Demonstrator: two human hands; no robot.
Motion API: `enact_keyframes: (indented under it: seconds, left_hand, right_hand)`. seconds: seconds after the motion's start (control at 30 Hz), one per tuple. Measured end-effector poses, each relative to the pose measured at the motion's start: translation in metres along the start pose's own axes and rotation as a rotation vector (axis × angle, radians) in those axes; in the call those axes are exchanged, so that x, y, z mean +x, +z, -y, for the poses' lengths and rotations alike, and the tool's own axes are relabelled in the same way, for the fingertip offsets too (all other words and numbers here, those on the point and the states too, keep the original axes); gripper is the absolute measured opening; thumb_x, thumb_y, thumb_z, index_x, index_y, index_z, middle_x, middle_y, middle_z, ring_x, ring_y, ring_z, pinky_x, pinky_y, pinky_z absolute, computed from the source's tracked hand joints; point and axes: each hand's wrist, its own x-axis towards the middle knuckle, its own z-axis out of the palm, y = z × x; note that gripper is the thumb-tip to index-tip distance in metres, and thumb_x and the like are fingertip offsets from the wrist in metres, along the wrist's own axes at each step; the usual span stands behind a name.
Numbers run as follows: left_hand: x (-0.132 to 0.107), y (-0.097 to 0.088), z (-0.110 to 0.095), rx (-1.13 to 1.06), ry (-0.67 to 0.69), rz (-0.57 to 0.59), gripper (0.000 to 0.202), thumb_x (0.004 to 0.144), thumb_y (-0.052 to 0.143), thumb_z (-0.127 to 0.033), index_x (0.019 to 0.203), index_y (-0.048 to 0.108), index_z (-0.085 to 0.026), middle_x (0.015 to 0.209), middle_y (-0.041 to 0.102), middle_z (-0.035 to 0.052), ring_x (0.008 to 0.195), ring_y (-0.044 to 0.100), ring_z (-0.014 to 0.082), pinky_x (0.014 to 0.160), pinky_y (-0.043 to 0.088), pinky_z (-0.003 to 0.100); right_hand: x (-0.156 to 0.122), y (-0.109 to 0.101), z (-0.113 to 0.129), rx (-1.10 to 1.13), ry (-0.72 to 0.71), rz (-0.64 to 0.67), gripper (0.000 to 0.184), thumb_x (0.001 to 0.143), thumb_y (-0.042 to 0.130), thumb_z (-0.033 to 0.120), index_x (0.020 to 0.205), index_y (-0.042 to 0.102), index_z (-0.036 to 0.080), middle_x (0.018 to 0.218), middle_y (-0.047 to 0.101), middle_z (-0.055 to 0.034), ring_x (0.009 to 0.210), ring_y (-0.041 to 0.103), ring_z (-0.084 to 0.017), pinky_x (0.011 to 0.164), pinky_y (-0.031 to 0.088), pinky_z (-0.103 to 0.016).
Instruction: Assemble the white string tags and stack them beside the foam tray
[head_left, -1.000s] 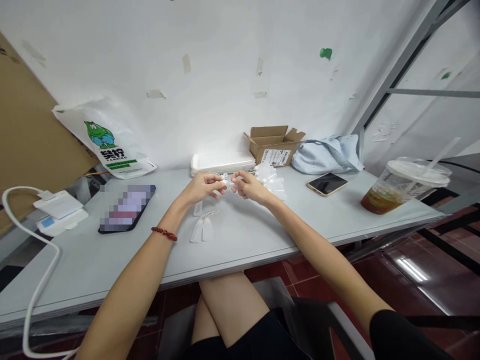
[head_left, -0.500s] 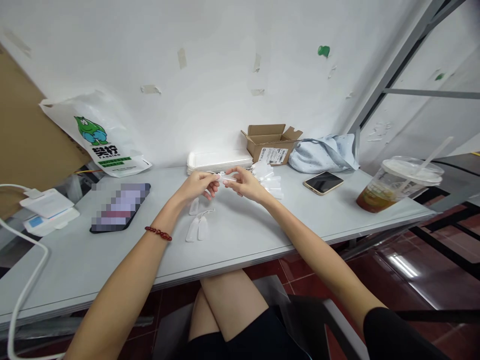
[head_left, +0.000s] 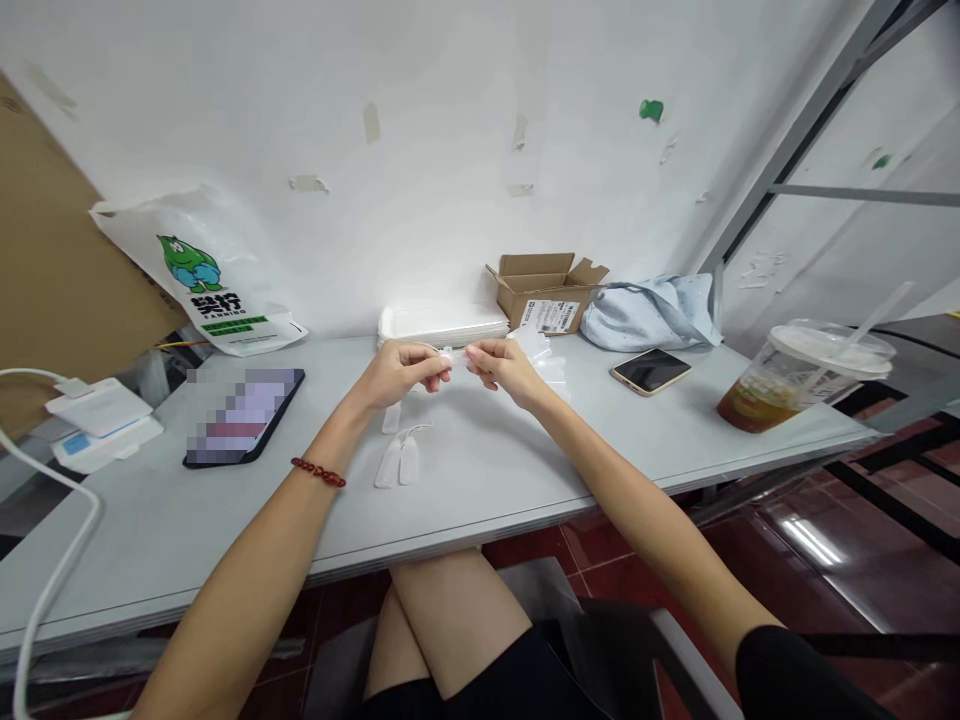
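Observation:
Pinched between the fingertips of both hands is a small translucent white plastic piece (head_left: 458,357), mostly covered by the fingers. My left hand (head_left: 405,374) is closed on its left end, and my right hand (head_left: 507,370) grips the right end. Below them on the table lie two flat, tag-shaped translucent pieces (head_left: 388,466) joined at the top by a thin white cord (head_left: 417,429). Another such piece (head_left: 391,418) is partly hidden by my left hand. Behind my right hand, several more translucent pieces (head_left: 553,366) lie in a pile.
A stack of white trays (head_left: 442,325) and an open cardboard box (head_left: 546,290) stand against the wall. Phones lie left (head_left: 244,415) and right (head_left: 652,371). A drink cup (head_left: 795,375) is near the right edge; a blue cloth bag (head_left: 649,312) lies behind.
My right fingertips have drawn slightly right, away from my left fingertips, and the held piece is less tilted. The view has shifted a little. The pieces on the table stay put.

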Motion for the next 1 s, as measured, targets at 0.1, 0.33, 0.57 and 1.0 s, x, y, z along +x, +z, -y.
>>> enact_keyframes:
  seconds: [0.1,0.33,0.57,1.0]
  left_hand:
    - [0.000,0.000,0.000,-0.048,0.000,0.010,0.031,0.073,0.068,-0.044,0.066,0.068,-0.014,0.071,0.067,0.0065,0.060,0.058,0.0140,0.059,0.049,0.029]
    - [0.004,0.002,0.011,-0.138,-0.117,0.016,0.040,0.076,0.064,-0.052,0.064,0.065,-0.014,0.063,0.060,0.0042,0.052,0.055,0.0122,0.050,0.045,0.027]
    - [0.003,0.006,0.005,-0.027,-0.052,0.022,0.031,0.071,0.069,-0.044,0.064,0.059,-0.016,0.063,0.058,0.0015,0.055,0.054,0.0117,0.058,0.046,0.029]
    - [0.004,0.009,0.003,-0.107,-0.155,-0.030,0.029,0.072,0.067,-0.042,0.078,0.058,-0.015,0.069,0.059,0.0015,0.059,0.056,0.0130,0.051,0.047,0.026]
  right_hand:
    - [0.000,-0.001,0.002,0.007,-0.008,-0.012,0.034,0.078,0.059,0.049,0.073,0.056,0.015,0.062,0.046,0.0024,0.046,0.032,-0.005,0.043,0.026,-0.022]
    - [0.001,0.000,-0.001,-0.101,-0.105,-0.026,0.040,0.078,0.056,0.054,0.085,0.061,0.015,0.064,0.045,0.0020,0.052,0.035,-0.008,0.046,0.028,-0.022]
    - [0.002,0.003,-0.002,-0.024,0.038,-0.088,0.043,0.082,0.056,0.051,0.058,0.041,0.018,0.055,0.038,0.0030,0.044,0.025,-0.005,0.040,0.020,-0.021]
    - [0.007,0.001,-0.010,-0.032,-0.068,-0.221,0.047,0.080,0.053,0.061,0.063,0.048,0.017,0.059,0.046,0.0024,0.044,0.037,-0.006,0.042,0.033,-0.021]
